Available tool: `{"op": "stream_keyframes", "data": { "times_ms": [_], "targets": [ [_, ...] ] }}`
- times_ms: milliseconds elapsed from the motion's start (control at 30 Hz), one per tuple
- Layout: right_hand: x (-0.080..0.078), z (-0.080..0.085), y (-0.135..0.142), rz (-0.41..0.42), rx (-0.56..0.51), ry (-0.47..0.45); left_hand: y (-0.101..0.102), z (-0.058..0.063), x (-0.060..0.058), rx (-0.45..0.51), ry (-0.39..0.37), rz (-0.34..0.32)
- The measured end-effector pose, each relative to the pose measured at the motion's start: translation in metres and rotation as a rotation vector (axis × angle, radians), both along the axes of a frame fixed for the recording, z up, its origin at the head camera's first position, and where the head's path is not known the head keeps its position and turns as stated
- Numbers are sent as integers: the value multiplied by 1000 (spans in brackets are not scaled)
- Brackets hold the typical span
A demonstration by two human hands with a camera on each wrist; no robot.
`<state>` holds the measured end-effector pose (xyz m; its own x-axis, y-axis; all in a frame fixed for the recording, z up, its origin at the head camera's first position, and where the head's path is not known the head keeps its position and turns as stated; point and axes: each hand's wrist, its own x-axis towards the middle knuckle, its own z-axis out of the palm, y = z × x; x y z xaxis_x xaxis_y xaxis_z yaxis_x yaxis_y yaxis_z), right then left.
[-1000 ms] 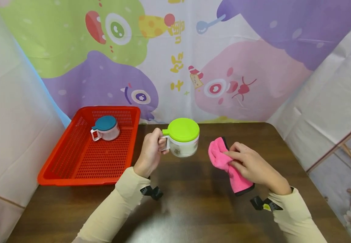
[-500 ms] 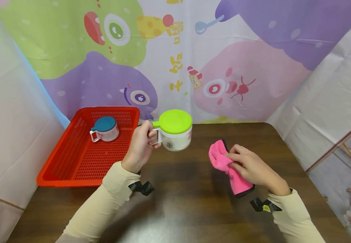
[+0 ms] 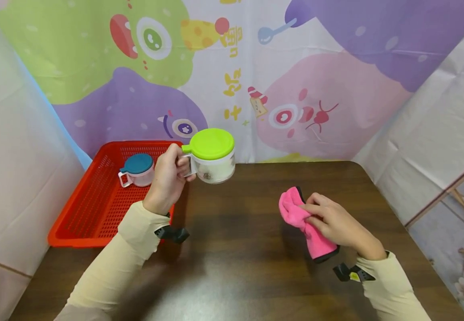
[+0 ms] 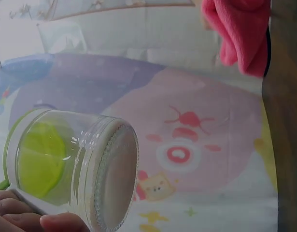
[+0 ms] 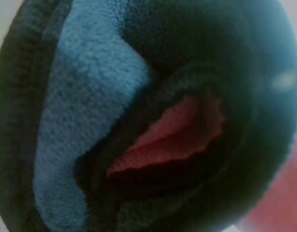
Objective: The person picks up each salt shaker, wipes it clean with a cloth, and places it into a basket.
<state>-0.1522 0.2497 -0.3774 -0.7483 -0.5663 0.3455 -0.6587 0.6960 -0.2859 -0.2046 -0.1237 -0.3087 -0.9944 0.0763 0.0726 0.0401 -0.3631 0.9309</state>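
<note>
My left hand (image 3: 169, 177) grips the white handle of a clear seasoning jar (image 3: 215, 170) with a lime green lid, holding it up in the air. In the left wrist view the ribbed base of the jar (image 4: 117, 174) faces right, with fingers (image 4: 22, 215) curled at its handle. My right hand (image 3: 334, 219) pinches a bunched pink cloth (image 3: 296, 211) with black edging above the table. Close up in the right wrist view, the cloth (image 5: 85, 111) shows a blue-grey side, dark edging and a pink fold. A second jar (image 3: 140, 171), blue-lidded, stands in the red basket, partly hidden behind my left hand.
The red plastic basket (image 3: 57, 236) stands at the left of the brown wooden table (image 3: 252, 267), with my left forearm across its right side. A cartoon-printed curtain (image 3: 232, 67) hangs along the table's back edge, and pale panels flank both sides.
My left hand has carried the green-lidded jar left and away from me, towards the basket. My right hand with the cloth has barely moved.
</note>
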Motion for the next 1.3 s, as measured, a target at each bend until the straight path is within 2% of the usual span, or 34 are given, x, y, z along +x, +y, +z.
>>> {"op": "stream_keyframes", "data": {
  "times_ms": [167, 400, 600, 733, 933, 1167, 1300],
  "targets": [
    [1, 0, 2, -4, 3, 1, -10, -2, -11, -20, 14, 14],
    [1, -1, 3, 20, 1, 22, -29, -11, -27, -9, 5, 26],
    [3, -2, 3, 10, 5, -6, -47, -16, -37, -16, 2, 37],
    [5, -3, 3, 2, 9, -35, -63, -17, -42, -15, 2, 23],
    [5, -5, 5, -27, 3, -66, -86, -17, -46, 46, 1, 8],
    [0, -12, 6, -21, -13, -50, -108, -24, -49, 45, -7, 57],
    [-1, -16, 4, -47, -7, -96, -118, -33, -52, 68, -17, 86]
  ]
}}
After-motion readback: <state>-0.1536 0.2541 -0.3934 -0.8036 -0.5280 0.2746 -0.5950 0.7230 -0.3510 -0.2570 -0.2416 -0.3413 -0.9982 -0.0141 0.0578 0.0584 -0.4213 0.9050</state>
